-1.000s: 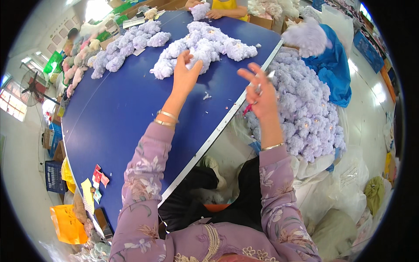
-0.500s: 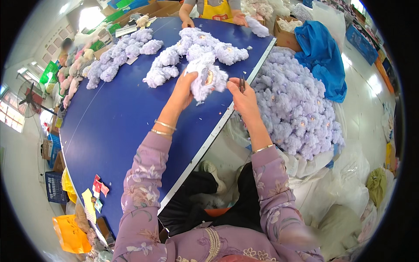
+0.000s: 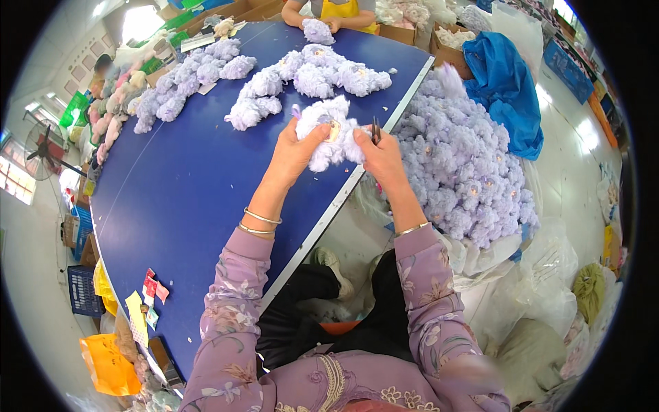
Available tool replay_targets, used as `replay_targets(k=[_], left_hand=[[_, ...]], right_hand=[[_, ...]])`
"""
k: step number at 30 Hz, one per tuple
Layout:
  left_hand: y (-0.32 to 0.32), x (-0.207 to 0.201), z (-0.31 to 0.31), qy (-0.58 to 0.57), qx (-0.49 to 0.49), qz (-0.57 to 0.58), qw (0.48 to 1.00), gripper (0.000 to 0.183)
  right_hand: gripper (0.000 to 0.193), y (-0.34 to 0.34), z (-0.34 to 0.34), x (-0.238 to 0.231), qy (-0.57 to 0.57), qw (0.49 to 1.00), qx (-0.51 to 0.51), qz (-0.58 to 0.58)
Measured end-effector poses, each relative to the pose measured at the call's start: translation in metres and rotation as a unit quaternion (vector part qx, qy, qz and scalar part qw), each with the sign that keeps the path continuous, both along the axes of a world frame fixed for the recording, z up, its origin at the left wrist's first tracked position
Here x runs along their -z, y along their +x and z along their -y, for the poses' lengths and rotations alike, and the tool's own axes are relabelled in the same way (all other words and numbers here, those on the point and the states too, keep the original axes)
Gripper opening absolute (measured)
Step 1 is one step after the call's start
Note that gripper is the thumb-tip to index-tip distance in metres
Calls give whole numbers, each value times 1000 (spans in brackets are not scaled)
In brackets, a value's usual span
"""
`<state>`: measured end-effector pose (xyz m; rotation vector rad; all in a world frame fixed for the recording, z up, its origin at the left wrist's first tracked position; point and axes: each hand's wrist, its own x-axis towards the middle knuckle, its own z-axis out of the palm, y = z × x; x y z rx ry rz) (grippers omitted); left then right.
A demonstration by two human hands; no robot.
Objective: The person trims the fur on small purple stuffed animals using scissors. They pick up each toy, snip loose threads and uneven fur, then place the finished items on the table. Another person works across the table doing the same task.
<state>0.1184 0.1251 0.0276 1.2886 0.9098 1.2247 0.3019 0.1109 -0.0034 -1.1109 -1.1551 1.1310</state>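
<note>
A fluffy pale-lilac plush piece [image 3: 336, 150] with a small tan face patch is held up over the table's right edge. My left hand [image 3: 294, 152] is closed on its left side, the thumb pressing near the face patch. The fingers of my right hand [image 3: 384, 159] pinch its right side. A small dark two-pronged tool [image 3: 375, 130], like snips or tweezers, also sits in my right hand, points upward. Just beyond lies a group of similar lilac plush pieces [image 3: 316, 77] on the blue table [image 3: 199, 192].
A big heap of lilac plush [image 3: 460, 165] fills a plastic bag right of the table. More plush [image 3: 185, 86] lies at the far left. Across the table a co-worker's hands hold a plush piece [image 3: 318, 31]. A blue sheet [image 3: 504, 89] drapes beside the heap.
My left thumb has moved across the plush front, and my right fingers now grip its right side. The plush has turned slightly. The co-worker's hands have come together on a plush piece.
</note>
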Motion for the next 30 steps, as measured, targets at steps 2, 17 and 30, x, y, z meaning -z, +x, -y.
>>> replay_targets(k=[2, 17, 30], left_hand=[[-4, 3, -1, -2, -2, -45, 999, 48], [-118, 22, -124, 147, -281, -601, 734, 69], [-42, 2, -7, -110, 111, 63, 986, 51]], right_hand=[[26, 1, -3, 7, -8, 998, -6, 67], [25, 10, -9, -4, -59, 978, 24, -200], [49, -18, -5, 5, 19, 997, -70, 13]])
